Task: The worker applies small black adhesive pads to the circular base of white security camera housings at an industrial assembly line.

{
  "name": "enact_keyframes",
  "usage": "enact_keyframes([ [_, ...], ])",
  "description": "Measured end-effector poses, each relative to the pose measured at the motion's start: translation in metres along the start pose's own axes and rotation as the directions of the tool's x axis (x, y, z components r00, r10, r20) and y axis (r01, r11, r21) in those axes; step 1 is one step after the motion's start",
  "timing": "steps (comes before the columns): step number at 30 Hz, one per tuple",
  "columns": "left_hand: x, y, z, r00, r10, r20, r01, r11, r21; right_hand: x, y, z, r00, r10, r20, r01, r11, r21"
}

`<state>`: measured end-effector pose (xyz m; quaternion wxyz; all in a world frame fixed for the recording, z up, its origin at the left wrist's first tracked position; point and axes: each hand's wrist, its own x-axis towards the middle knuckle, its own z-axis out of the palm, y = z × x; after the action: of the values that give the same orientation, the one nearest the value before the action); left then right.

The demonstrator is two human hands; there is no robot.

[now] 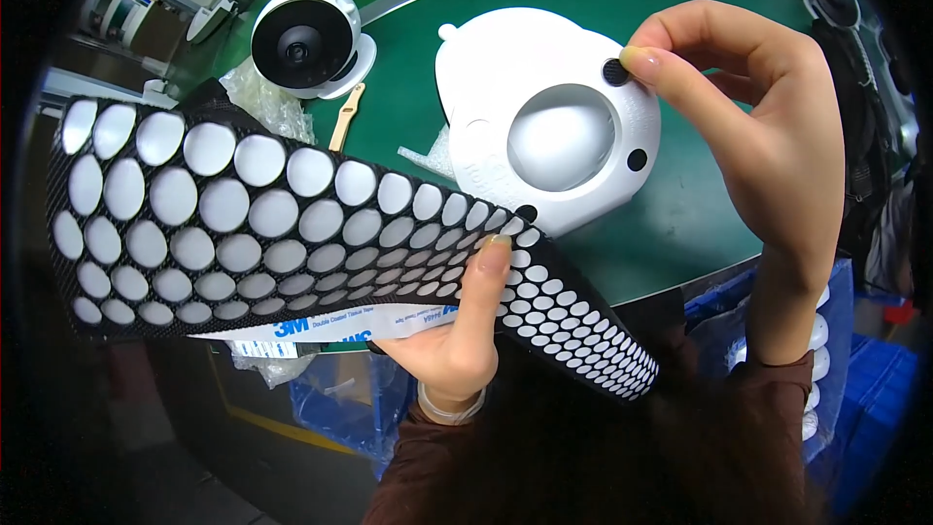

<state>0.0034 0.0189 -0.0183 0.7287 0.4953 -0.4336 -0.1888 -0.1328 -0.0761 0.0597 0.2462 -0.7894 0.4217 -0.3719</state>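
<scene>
On white housing point(501, 44), right grip point(631, 55) touches dot point(614, 73)

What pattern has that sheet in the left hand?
The sheet is black with white round spots; head view.

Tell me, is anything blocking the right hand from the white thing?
Nothing visible: the right hand has its fingertips at a black dot by the white thing's upper-right rim. The spotted sheet in the left hand overlaps only its lower edge.

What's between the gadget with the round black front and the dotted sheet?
In the head view, bubble wrap and a wooden stick show between the gadget and the dotted sheet.
</scene>
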Motion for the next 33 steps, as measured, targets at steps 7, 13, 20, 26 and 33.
enact_keyframes([
  [7,0.002,-0.004,0.002,0.996,0.080,-0.048,-0.090,0.960,-0.264,-0.005,-0.002,0.004,0.996,-0.076,-0.037,0.073,0.994,-0.086],
  [13,0.004,-0.003,0.002,0.997,0.063,-0.034,-0.069,0.964,-0.257,-0.003,0.009,0.003,0.994,-0.113,-0.012,0.111,0.989,-0.093],
  [20,-0.019,-0.008,-0.014,0.957,-0.066,-0.281,0.047,0.996,-0.071,-0.055,-0.004,0.010,0.971,-0.225,-0.086,0.226,0.974,0.007],
  [26,-0.026,-0.006,-0.028,0.998,-0.053,-0.021,0.052,0.998,-0.031,-0.068,0.006,0.044,0.985,-0.167,0.049,0.147,0.949,0.278],
  [33,-0.022,0.003,-0.015,1.000,-0.021,-0.011,0.020,0.998,-0.052,-0.066,0.007,0.047,0.967,-0.227,-0.120,0.250,0.936,0.248],
])
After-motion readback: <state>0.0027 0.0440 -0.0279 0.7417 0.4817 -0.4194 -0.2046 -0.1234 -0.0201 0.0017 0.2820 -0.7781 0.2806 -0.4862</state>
